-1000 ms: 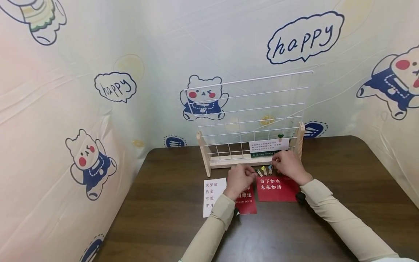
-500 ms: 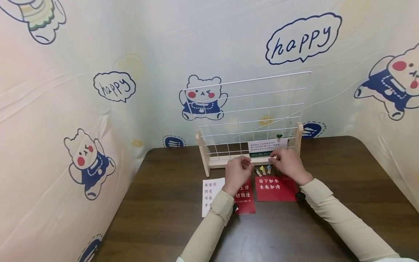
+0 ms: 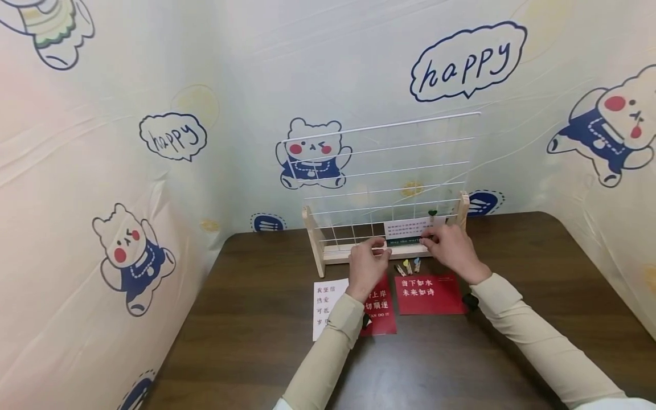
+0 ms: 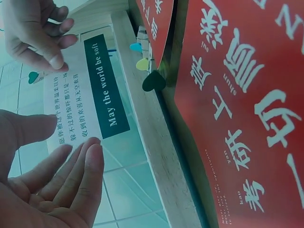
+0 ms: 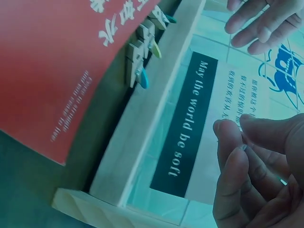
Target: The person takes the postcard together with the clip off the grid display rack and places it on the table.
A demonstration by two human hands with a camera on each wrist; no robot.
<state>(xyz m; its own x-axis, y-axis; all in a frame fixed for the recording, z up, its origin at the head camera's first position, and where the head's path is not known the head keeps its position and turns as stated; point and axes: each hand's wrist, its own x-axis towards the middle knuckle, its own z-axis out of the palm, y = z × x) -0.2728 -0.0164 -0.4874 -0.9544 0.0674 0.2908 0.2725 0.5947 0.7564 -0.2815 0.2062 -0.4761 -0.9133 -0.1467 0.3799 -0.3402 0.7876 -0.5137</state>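
Observation:
A white card with a dark green band [image 3: 405, 242] reading "May the world be soft" stands against the white wire grid rack [image 3: 381, 196], held near its upper right by a green heart clip [image 3: 433, 213]. My left hand [image 3: 368, 263] is at the card's left edge, thumb and fingers parted with nothing between them in the left wrist view. My right hand [image 3: 452, 247] is in front of the card's right part, fingers bent and thumb tip close to the forefinger; I cannot tell whether they pinch anything. Small wooden clips [image 5: 137, 64] with green, yellow and blue hearts lie in front of the rack.
A red card [image 3: 429, 295] lies on the brown table [image 3: 246, 302] below my right hand. Another red card [image 3: 381, 316] and a white card [image 3: 324, 307] lie partly under my left arm. A cartoon-print curtain [image 3: 246, 74] hangs behind the rack.
My left hand has moved from beside the small clips forward to the left edge of the green-banded card. My right hand has risen slightly over the card's right side. The clips stay on the table.

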